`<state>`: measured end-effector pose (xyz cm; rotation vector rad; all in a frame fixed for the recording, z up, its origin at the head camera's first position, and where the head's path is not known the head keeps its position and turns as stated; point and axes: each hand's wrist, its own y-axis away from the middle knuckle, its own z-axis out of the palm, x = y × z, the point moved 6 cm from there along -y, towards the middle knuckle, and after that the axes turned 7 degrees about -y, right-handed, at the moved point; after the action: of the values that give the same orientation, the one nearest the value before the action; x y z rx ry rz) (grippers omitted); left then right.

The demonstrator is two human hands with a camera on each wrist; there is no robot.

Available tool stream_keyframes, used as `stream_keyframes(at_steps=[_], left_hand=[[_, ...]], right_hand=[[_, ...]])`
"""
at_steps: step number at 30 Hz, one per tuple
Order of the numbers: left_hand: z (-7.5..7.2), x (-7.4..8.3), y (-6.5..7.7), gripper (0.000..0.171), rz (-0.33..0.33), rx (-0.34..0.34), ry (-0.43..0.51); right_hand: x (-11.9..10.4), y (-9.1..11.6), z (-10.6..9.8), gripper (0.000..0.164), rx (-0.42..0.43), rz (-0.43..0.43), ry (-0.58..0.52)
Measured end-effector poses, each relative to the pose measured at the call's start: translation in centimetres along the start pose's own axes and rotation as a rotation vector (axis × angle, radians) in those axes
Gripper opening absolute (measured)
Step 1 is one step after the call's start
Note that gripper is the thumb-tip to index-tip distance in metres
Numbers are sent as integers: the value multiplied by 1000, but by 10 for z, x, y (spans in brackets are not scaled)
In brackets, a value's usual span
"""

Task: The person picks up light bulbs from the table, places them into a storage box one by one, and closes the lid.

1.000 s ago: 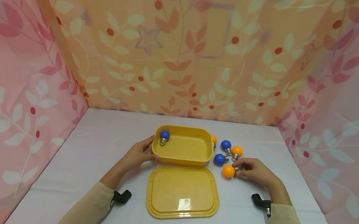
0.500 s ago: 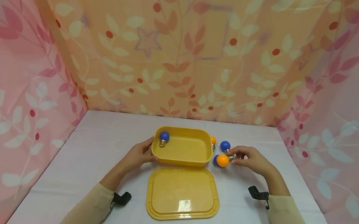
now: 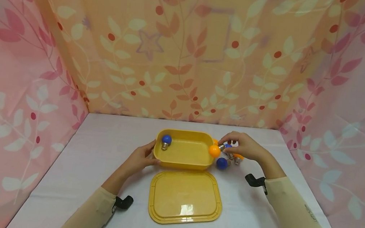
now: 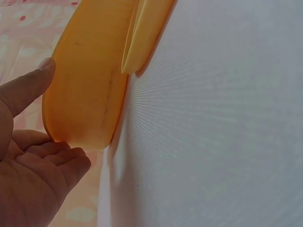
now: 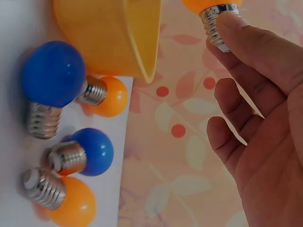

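My right hand point(image 3: 246, 146) pinches an orange light bulb point(image 3: 214, 151) by its metal screw base between thumb and fingers. The bulb's round end overlaps the right rim of a yellow plastic box point(image 3: 189, 149) in the head view. Inside that box, near its left end, lies a blue light bulb point(image 3: 166, 139). At the box's left front corner, my left hand point(image 3: 136, 160) touches the outer wall with thumb and relaxed fingers. The left wrist view shows the left thumb point(image 4: 33, 87) against the rim and the fingertips at the end wall.
Beside the box's right end lie a blue bulb point(image 5: 54, 73), an orange bulb point(image 5: 113, 97), a second blue bulb point(image 5: 94, 150) and another orange bulb point(image 5: 75, 203). A yellow lid point(image 3: 185, 197) lies flat in front of the box. Patterned cloth walls surround the white table.
My right hand has lifted the orange bulb off the table and carried it left and away from me, up to the box's right rim. The left hand and box have stayed in place.
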<state>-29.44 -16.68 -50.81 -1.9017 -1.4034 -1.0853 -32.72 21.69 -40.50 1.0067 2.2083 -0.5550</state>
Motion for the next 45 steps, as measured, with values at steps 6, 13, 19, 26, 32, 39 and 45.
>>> stream_keyframes(at_steps=[6,13,19,26,32,39,45], left_hand=[[2,0,0,98,-11,1,-14],[1,2,1,98,-15,14,-15],[0,3,0,98,-17,9,0],[0,3,0,99,-26,11,9],[0,1,1,100,-44,12,0],[-1,-1,-1,100,-28,16,1],[-1,-1,0,99,-25,14,3]], right_hand=[[-14,-23,5,25,-79,16,-2],[-29,-51,9,23,-136,17,10],[-40,-73,17,23,-181,-20,35],[-52,-97,30,23,-232,-54,37],[-60,-115,41,25,-272,-109,58],[-62,-135,58,27,-319,-165,76],[-58,-150,78,27,-380,-138,54]])
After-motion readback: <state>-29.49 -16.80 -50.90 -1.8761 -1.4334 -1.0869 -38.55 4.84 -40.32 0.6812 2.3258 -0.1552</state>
